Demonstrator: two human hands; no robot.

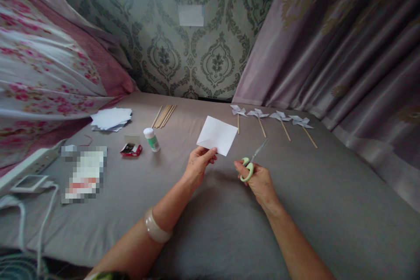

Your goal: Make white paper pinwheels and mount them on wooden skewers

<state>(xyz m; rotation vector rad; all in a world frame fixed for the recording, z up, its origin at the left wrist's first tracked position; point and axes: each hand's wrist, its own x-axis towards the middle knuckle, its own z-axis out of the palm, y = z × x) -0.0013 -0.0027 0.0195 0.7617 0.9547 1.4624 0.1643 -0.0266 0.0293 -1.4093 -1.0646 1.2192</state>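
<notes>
A square sheet of white paper point(218, 134) is pinched at its lower edge by my left hand point(201, 162); faint crease lines show on it. My right hand point(257, 179) has its fingers through the pale green handles of a pair of scissors point(248, 169). The blades point up and to the right, apart from the paper. Beyond my right hand lie several paper pinwheels on sticks, the nearest pinwheel point(238, 110) just past the sheet's right corner. A glue bottle point(152, 140) with a white cap stands left of my left hand.
A stack of white paper point(111, 119) and several wooden sticks point(166, 116) lie at the back left. Nearer are a small red box point(131, 148), a blurred packet point(85, 174) and a power strip point(31, 166) with cables. Curtains hang at the right point(315, 43).
</notes>
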